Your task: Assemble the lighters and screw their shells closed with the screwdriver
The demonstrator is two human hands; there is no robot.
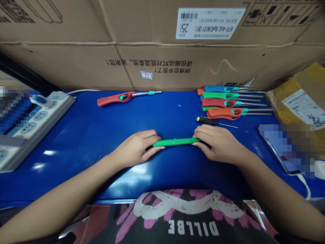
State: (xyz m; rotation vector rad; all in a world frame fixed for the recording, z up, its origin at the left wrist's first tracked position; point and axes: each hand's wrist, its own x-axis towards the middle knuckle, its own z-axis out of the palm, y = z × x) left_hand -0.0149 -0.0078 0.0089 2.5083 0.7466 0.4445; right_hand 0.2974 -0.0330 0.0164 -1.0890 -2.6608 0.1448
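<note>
Pinching 1 end each of a green plastic piece (175,142), the left hand (138,146) and the right hand (219,144) are at the centre of the frame, over the blue table (175,118). In each hand the thumb presses from the near side and the bent fingers from the far side; this grip probably keeps the piece steady and leaves its middle free to see. Whether the piece touches the table, I cannot tell.

Toward the right edge lies a phone (275,147), partly blurred, with a white cable (306,184) near its lower end; perhaps it is put aside to give room. At the left edge is a power strip (54,105).

Just beyond the right hand, a screwdriver (207,120) lies with its handle to the left, seemingly within easy reach. Farther, at the right of the frame, lighters (215,102) of several colours are piled, all tips pointing right, perhaps for good order. 1 red lighter (111,99) lies apart, left of the upper centre. Behind everything, a cardboard box (152,52) fills the top.
</note>
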